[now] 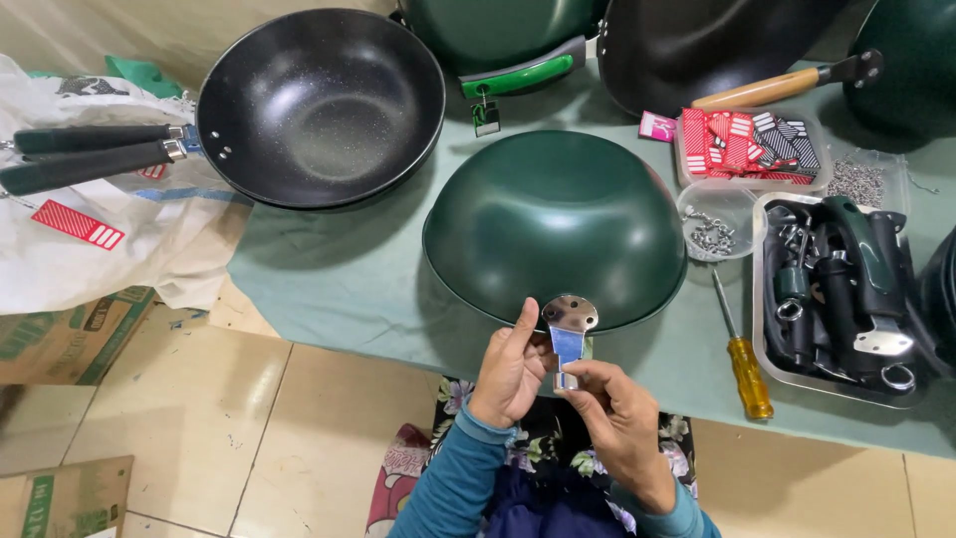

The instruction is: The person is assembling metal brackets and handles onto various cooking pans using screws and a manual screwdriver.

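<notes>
A dark green wok [554, 224] lies upside down on the green-covered table [339, 279], just beyond my hands. Both hands hold a shiny metal handle bracket [568, 329] with a round riveted plate at its top, close to the wok's near rim. My left hand [510, 371] grips it from the left with the thumb raised along its edge. My right hand [617, 408] pinches the bracket's lower end from below.
A black wok with handles [321, 105] sits at the back left, more pans [687, 45] behind. A yellow-handled screwdriver [745, 369], a bowl of screws [712, 231], a tray of handles [841, 289] and a tray of red tags [749, 141] lie right. Cardboard boxes [70, 334] stand on the tiled floor.
</notes>
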